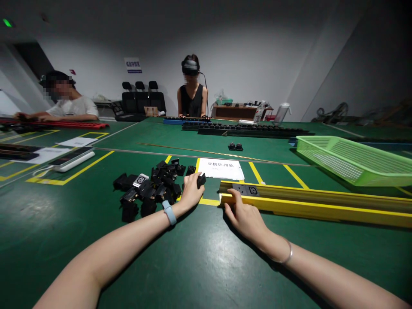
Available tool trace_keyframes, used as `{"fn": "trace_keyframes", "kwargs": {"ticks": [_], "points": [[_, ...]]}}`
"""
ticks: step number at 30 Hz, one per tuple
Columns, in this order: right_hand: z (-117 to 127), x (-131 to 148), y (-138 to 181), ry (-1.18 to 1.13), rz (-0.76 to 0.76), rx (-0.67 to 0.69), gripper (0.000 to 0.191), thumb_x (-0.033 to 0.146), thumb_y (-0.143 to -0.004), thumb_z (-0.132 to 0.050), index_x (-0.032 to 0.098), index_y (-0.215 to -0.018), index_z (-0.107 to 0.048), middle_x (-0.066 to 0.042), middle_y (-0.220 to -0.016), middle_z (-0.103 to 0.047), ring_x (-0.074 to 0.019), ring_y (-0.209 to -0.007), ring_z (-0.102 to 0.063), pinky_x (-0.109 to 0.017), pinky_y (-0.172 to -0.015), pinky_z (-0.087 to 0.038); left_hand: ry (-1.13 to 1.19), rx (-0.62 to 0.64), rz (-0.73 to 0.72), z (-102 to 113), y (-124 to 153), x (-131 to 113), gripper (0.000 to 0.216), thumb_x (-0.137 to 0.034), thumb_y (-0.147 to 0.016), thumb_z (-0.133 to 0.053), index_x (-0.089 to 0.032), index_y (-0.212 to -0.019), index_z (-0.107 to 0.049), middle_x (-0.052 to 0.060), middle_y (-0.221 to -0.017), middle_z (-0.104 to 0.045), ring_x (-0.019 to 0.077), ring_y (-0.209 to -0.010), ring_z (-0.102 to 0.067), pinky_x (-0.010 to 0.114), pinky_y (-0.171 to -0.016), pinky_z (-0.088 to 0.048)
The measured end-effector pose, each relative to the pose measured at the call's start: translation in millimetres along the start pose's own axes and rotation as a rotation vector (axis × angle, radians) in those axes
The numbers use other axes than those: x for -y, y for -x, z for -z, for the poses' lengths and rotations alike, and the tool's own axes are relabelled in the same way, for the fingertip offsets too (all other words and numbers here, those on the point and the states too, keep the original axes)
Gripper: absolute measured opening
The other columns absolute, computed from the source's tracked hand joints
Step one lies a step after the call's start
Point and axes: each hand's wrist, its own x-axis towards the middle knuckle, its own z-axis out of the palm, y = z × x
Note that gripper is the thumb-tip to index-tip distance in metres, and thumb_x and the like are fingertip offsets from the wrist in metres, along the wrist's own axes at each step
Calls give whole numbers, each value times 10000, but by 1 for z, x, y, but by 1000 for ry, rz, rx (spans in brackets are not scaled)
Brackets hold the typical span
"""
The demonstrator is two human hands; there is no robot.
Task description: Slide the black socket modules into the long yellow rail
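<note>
My left hand [192, 191] is closed on a black socket module [201, 180], just right of a heap of similar black socket modules [161, 184]. One module in the heap lies with its grey-white face up. My right hand [246, 216] rests at the near end of a long yellow rail [305, 208], index finger on its rim and thumb below, in front of its side wall. Inside the channel, near that end, sit socket modules [246, 189] with dark faces showing. The undersides of my right fingers are partly hidden.
A paper sign [221, 168] lies between the heap and rail. At right stands a green basket [354, 161]. Two small black pieces [235, 146] lie beyond the sign. A white device [72, 159] is at left. Two people sit across the table by long rails [251, 129].
</note>
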Motion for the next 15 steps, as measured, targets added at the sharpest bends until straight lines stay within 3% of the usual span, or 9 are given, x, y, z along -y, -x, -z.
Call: {"fn": "trace_keyframes", "kwargs": {"ticks": [15], "points": [[4,-3,6,66,-52,-34,426,342,-955,-368,122,-1319,-348,-69,-660,-684,-280,-599,-682,-284,-502,-373,62,-1,39,5,2,-4,493,-140,-790,-495,-79,-1278,-531,159,-1206,-599,270,-1166,-447,422,-1049,-367]]}}
